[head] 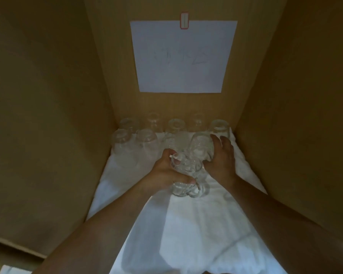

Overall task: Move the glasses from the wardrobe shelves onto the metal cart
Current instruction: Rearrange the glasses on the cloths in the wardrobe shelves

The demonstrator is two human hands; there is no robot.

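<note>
Your left hand (167,172) already grips a clear glass (186,175) low over the white cloth (186,224) on the wardrobe shelf, and your right hand (219,157) curls round a second upturned glass (201,146) just behind it. The rest stand in rows at the back (147,139). They look hard, smooth, slippery and breakable, and the two held ones sit close enough to knock. Grip each round its wall, not its rim. No cart is in view.

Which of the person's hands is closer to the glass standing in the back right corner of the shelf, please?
Right. The right hand reaches just below the corner glass; the left hand sits farther forward-left.
</note>
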